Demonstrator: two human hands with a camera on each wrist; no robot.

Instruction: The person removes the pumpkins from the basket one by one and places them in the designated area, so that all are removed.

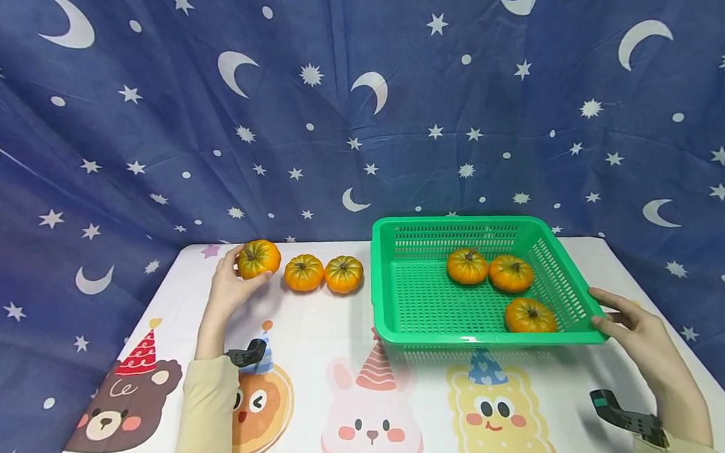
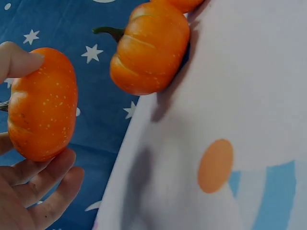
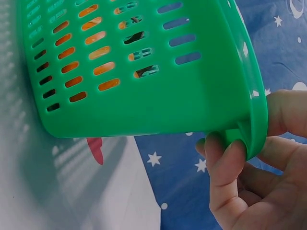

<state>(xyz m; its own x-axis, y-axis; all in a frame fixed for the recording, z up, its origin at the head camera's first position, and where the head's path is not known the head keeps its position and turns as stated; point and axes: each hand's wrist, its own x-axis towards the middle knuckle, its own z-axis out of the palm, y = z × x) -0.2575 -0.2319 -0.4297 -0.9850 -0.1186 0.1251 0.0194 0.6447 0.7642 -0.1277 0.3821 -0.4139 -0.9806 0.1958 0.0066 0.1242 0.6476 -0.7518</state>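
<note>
My left hand (image 1: 231,283) holds a small orange pumpkin (image 1: 260,258) between thumb and fingers; in the left wrist view this pumpkin (image 2: 45,105) hangs above the cloth. Just right of it, two more pumpkins sit side by side on the table, a nearer one (image 1: 304,272) and a farther one (image 1: 343,274). With thumb and fingers my right hand (image 1: 637,327) grips the right rim of a green plastic basket (image 1: 375,288). Inside the basket's right half lie three pumpkins: one (image 1: 467,266), another (image 1: 511,273) and a front one (image 1: 531,316). The right wrist view shows the basket's rim (image 3: 256,110) pinched.
A white tablecloth (image 1: 356,324) printed with cartoon animals covers the table. Behind and beside it hangs a dark blue curtain (image 1: 306,119) with moons and stars. Black straps with camera mounts sit on both wrists.
</note>
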